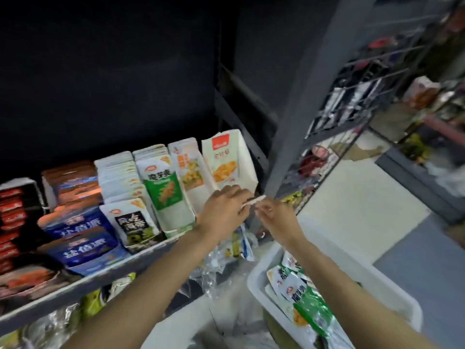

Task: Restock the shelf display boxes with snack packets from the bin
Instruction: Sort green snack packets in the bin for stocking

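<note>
White display boxes stand in a row on the grey shelf point(83, 283). The rightmost box point(245, 159) holds one white-and-orange packet point(222, 162) and is otherwise mostly bare. Both hands meet just in front of that box. My left hand point(222, 210) and my right hand point(275, 214) together hold a thin white packet point(254, 201), seen edge-on between their fingertips. The white plastic bin point(392, 295) sits at the lower right with several green-and-white snack packets point(302, 295) inside.
To the left the boxes hold green, black-and-white, blue and red packets point(83, 238). A grey upright post point(302, 104) rises right of the hands. A wire rack point(352, 109) with goods stands beyond it. Crumpled clear plastic point(214, 273) lies below the shelf edge.
</note>
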Demonstrator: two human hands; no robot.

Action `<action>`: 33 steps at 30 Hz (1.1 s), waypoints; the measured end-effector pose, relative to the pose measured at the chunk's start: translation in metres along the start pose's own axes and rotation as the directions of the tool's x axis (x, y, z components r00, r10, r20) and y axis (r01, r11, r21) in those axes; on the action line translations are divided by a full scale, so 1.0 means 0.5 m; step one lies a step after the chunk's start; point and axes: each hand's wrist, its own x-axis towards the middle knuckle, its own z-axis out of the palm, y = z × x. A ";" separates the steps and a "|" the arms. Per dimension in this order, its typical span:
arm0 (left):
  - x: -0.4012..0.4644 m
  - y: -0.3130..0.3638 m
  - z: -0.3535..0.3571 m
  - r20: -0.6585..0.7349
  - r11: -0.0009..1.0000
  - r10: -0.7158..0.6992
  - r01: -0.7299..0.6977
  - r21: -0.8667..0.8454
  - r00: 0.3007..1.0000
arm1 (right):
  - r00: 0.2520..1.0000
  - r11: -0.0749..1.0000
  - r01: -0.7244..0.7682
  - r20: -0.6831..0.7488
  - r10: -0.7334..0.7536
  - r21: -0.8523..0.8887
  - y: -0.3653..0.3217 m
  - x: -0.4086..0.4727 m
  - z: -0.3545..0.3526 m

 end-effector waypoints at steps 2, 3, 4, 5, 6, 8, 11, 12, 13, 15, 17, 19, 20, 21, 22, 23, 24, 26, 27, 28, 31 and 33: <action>0.005 0.044 0.069 0.140 0.997 -0.020 0.029 -0.067 0.990 | 0.989 0.988 -0.134 0.047 0.138 -0.070 0.094 -0.037 -0.015; 0.008 0.062 0.102 0.210 0.996 -0.027 0.045 -0.082 0.977 | 0.977 0.975 -0.194 0.067 0.202 -0.113 0.137 -0.057 -0.025; 0.010 0.077 0.135 0.272 0.993 -0.034 0.063 -0.097 0.962 | 0.964 0.959 -0.239 0.086 0.253 -0.152 0.177 -0.077 -0.035; 0.011 0.092 0.165 0.324 0.990 -0.048 0.089 -0.114 0.945 | 0.951 0.944 -0.269 0.106 0.292 -0.192 0.216 -0.095 -0.045; 0.010 0.104 0.196 0.366 0.985 -0.059 0.114 -0.131 0.929 | 0.936 0.927 -0.296 0.121 0.329 -0.228 0.252 -0.114 -0.052; 0.005 0.128 0.253 0.447 0.976 -0.060 0.146 -0.161 0.893 | 0.905 0.894 -0.371 0.118 0.408 -0.251 0.311 -0.146 -0.067; -0.008 0.159 0.331 0.576 0.967 -0.054 0.185 -0.173 0.816 | 0.864 0.858 -0.440 0.134 0.485 -0.266 0.379 -0.180 -0.076; -0.011 0.168 0.356 0.619 0.968 -0.065 0.199 -0.151 0.783 | 0.855 0.853 -0.436 0.164 0.493 -0.287 0.396 -0.187 -0.075; -0.015 0.175 0.379 0.660 0.970 -0.086 0.214 -0.116 0.747 | 0.849 0.853 -0.417 0.201 0.489 -0.314 0.410 -0.193 -0.072; -0.020 0.183 0.425 0.729 0.973 -0.127 0.228 -0.041 0.673 | 0.848 0.861 -0.350 0.266 0.458 -0.368 0.437 -0.198 -0.062; -0.025 0.185 0.460 0.775 0.969 -0.185 0.242 0.042 0.605 | 0.841 0.865 -0.290 0.322 0.435 -0.410 0.463 -0.197 -0.048; -0.031 0.184 0.486 0.769 0.938 -0.271 0.338 0.076 0.579 | 0.818 0.861 -0.267 0.371 0.440 -0.432 0.485 -0.197 -0.034; -0.034 0.185 0.495 0.747 0.906 -0.316 0.419 0.055 0.586 | 0.807 0.860 -0.265 0.387 0.446 -0.437 0.494 -0.199 -0.028; -0.036 0.188 0.503 0.718 0.866 -0.351 0.501 0.003 0.601 | 0.803 0.860 -0.265 0.395 0.447 -0.435 0.501 -0.202 -0.024; -0.039 0.190 0.511 0.688 0.818 -0.378 0.572 -0.066 0.620 | 0.805 0.864 -0.263 0.395 0.442 -0.430 0.508 -0.208 -0.020; -0.041 0.194 0.515 0.656 0.769 -0.408 0.626 -0.129 0.636 | 0.814 0.868 -0.255 0.389 0.431 -0.427 0.513 -0.216 -0.018; -0.043 0.197 0.517 0.611 0.725 -0.444 0.664 -0.185 0.655 | 0.824 0.871 -0.241 0.383 0.417 -0.429 0.519 -0.226 -0.015; -0.048 0.200 0.519 0.494 0.684 -0.523 0.688 -0.243 0.694 | 0.839 0.878 -0.216 0.378 0.391 -0.427 0.527 -0.244 -0.013; -0.050 0.202 0.517 0.455 0.677 -0.553 0.695 -0.243 0.698 | 0.842 0.882 -0.213 0.379 0.384 -0.420 0.529 -0.252 -0.013; -0.051 0.204 0.516 0.431 0.674 -0.574 0.701 -0.235 0.696 | 0.846 0.887 -0.210 0.377 0.376 -0.412 0.530 -0.258 -0.014; -0.049 0.218 0.507 0.386 0.633 -0.628 0.732 -0.252 0.676 | 0.861 0.900 -0.199 0.369 0.350 -0.388 0.526 -0.268 -0.020; -0.038 0.227 0.499 0.366 0.549 -0.688 0.779 -0.302 0.627 | 0.861 0.904 -0.203 0.371 0.348 -0.376 0.523 -0.270 -0.025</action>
